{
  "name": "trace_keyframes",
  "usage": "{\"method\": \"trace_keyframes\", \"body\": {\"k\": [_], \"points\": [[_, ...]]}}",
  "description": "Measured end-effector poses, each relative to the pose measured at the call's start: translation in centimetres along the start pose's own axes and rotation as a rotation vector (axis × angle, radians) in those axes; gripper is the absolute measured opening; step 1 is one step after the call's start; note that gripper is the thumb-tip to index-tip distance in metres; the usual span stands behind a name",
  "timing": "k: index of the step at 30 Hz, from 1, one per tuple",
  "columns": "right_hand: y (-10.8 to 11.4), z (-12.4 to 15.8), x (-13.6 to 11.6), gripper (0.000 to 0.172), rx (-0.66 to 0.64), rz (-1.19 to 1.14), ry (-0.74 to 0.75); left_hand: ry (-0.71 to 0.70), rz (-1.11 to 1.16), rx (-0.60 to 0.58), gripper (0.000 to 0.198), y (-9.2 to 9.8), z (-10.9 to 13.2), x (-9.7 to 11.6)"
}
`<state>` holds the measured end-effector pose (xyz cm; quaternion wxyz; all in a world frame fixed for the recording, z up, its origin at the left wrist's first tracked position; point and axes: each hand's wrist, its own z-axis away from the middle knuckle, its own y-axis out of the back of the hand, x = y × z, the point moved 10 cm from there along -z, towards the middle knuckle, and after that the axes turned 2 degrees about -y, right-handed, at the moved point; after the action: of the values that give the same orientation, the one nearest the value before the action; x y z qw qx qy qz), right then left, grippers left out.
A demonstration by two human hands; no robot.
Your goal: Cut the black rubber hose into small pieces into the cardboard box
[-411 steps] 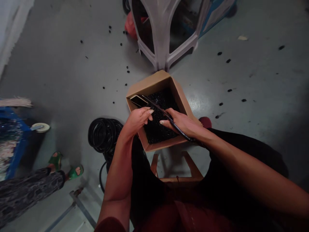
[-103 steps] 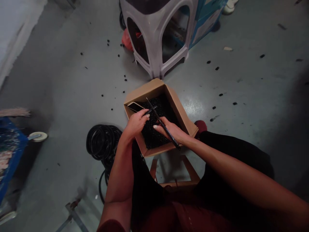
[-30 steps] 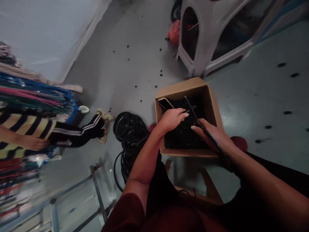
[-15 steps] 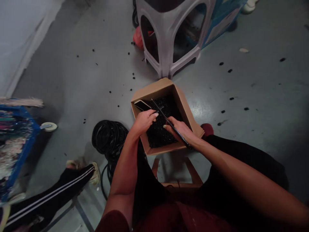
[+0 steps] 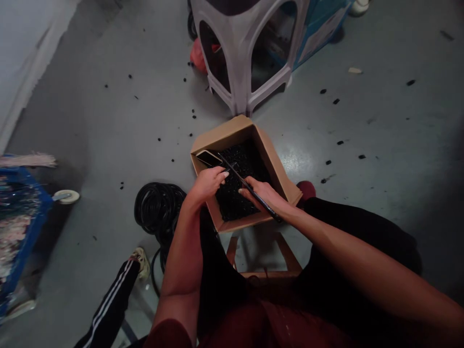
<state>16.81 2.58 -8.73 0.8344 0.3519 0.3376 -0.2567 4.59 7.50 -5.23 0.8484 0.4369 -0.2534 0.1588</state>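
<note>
Both my hands are down inside an open tan cardboard box (image 5: 224, 133) packed with small black pieces (image 5: 246, 166). My right hand (image 5: 263, 193) is closed around a long, thin black rod (image 5: 234, 170), which slants across the box with its tip over the pieces. My left hand (image 5: 206, 186) is curled just below that tip, its fingers (image 5: 221, 175) loosely bent over the pieces; I cannot tell whether they pinch anything. A flat dark rectangular slab (image 5: 208, 157) lies in the box's far left corner. Just beyond the box stands a white plastic stool (image 5: 239, 48), a coil of black rubber tubing (image 5: 155, 208) lies near my left arm, and loose black bits (image 5: 328, 162) dot the grey floor (image 5: 380, 208). A co-worker's leg in striped black trousers (image 5: 108, 302) shows at lower left.
</note>
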Motion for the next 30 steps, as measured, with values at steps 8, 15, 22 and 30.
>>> {"method": "trace_keyframes", "body": {"k": [8, 15, 22, 30], "points": [[-0.2, 0.1, 0.3, 0.016, -0.007, 0.031, -0.004, 0.009, 0.012, -0.009, 0.025, -0.1, -0.1, -0.3], [-0.1, -0.1, 0.2, 0.015, 0.023, 0.046, 0.016, 0.039, 0.013, -0.030, 0.027, -0.2, 0.0, -0.3], [0.7, -0.3, 0.7, 0.015, 0.045, -0.161, -0.052, 0.045, 0.161, -0.061, 0.035, -0.5, 0.3, 0.3], [3.2, -1.2, 0.6, 0.027, 0.117, -0.623, -0.010, -0.010, 0.348, -0.088, 0.047, -1.4, 0.4, 1.0]]}}
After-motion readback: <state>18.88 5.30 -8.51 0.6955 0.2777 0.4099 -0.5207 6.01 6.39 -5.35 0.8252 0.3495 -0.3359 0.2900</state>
